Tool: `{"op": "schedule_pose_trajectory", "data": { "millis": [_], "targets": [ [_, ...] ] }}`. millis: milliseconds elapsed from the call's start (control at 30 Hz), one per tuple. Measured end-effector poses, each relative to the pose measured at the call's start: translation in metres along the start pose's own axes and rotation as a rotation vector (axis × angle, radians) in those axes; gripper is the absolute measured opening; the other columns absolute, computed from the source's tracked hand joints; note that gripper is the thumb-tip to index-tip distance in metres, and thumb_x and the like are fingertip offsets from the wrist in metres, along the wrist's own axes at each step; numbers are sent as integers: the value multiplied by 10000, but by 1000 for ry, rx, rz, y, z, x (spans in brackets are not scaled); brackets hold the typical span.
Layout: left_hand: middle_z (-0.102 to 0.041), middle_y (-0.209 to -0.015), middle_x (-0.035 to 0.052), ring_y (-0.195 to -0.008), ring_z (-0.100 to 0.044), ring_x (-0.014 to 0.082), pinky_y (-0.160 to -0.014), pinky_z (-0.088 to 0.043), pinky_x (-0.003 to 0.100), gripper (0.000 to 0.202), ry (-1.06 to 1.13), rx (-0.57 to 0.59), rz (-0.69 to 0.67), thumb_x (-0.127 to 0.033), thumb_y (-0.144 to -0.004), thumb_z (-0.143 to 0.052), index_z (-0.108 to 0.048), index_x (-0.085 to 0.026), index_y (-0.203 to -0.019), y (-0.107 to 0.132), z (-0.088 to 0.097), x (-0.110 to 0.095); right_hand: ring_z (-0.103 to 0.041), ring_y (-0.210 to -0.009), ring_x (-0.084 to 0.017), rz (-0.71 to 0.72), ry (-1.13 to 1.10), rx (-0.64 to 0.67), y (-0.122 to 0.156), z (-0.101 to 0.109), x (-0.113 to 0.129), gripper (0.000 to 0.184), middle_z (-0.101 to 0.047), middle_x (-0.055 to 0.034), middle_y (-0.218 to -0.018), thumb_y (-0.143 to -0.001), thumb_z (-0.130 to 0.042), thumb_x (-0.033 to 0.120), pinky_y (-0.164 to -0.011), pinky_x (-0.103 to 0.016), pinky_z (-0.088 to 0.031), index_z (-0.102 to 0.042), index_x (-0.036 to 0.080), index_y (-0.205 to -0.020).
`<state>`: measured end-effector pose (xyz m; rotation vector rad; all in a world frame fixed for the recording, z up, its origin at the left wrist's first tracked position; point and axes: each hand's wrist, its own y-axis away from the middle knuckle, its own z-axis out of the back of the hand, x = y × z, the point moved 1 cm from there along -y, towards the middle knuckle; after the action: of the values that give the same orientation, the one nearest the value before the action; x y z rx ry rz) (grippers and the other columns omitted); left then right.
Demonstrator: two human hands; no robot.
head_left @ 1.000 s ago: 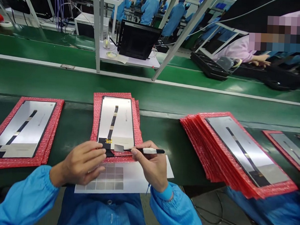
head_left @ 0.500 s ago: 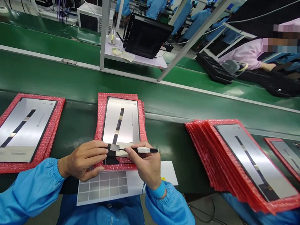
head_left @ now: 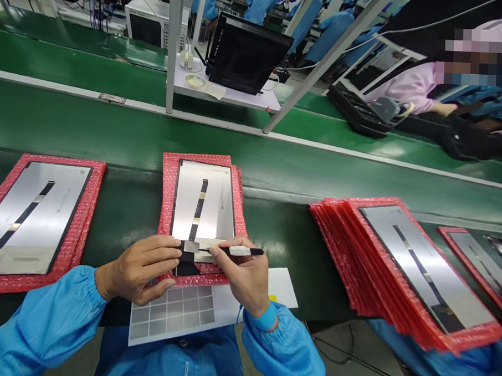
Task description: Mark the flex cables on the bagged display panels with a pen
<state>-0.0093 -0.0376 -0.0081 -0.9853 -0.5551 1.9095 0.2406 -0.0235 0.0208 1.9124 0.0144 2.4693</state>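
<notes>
While fingers (head_left: 219,257) grip tweezers (head_left: 240,251), red stacks (head_left: 335,250) flank the panel (head_left: 214,206).

Green bench (head_left: 288,231) bears red bubble-wrap stacks (head_left: 169,190); gridded sheet (head_left: 179,312)

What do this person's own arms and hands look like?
The left hand and right hand are ungloved. The blue sleeves are loose, with gathered cuffs. A blue wristband circles the right wrist, with a thin blue cord nearby.

long glossy green workbench (head_left: 71,119) | pale straight metal strip (head_left: 216,123) crossing it | white flat shelf (head_left: 248,101) bearing black rectangular monitor (head_left: 249,55) | upright grey metal post (head_left: 172,51) | grey floor (head_left: 334,375) below
</notes>
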Motion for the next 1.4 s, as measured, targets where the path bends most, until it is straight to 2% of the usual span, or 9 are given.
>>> {"op": "schedule_pose_trajectory", "data": {
  "millis": [267,500,767,1000,1267,1400],
  "targets": [
    [-759,-1162,198,-1207,-691,338,-964,-641,484,379,1,24,-5,-183,-897,-666,-673,-97,-1267,2,0,1,-705,-641,-222,-6,11,9,0,0,-4,301,-734,-53,-718,-825,-838,485,-580,-321,-586,-695,220,-820],
    [-721,-1291,204,-1290,-629,357,-1056,-563,565,461,-78,109,-16,-310,-934,-643,-631,-114,-1351,5,-3,2,-711,-633,-218,-1,-2,7,0,0,-7,271,-744,-52,-721,-833,-837,449,-573,-313,-577,-693,221,-813],
    [-715,-1293,198,-1292,-618,351,-1047,-560,553,447,-103,111,0,-300,-952,-621,-609,-115,-1357,6,-6,2,-676,-587,-195,8,38,6,-1,0,-5,221,-714,-29,-670,-842,-812,400,-539,-293,-539,-703,211,-805],
    [-693,-1314,217,-1302,-587,354,-1047,-552,554,432,-97,125,-6,-307,-992,-581,-605,-73,-1354,6,-7,3,-661,-592,-182,45,75,-6,-2,-1,1,188,-706,-22,-677,-835,-797,359,-547,-280,-522,-708,205,-775],
    [-704,-1302,194,-1296,-590,339,-1047,-547,537,462,-95,119,10,-348,-1051,-495,-578,-97,-1430,5,-7,2,-645,-586,-180,41,85,-12,-2,-1,0,189,-697,-17,-665,-832,-793,364,-544,-278,-502,-709,203,-782],
    [-682,-1359,193,-1303,-577,332,-1055,-530,518,493,-121,144,12,-367,-1063,-464,-551,-94,-1464,3,-7,1,-641,-591,-178,43,78,-8,-3,-1,-2,198,-691,-14,-670,-834,-795,369,-556,-279,-500,-702,202,-783]
  ]
}}
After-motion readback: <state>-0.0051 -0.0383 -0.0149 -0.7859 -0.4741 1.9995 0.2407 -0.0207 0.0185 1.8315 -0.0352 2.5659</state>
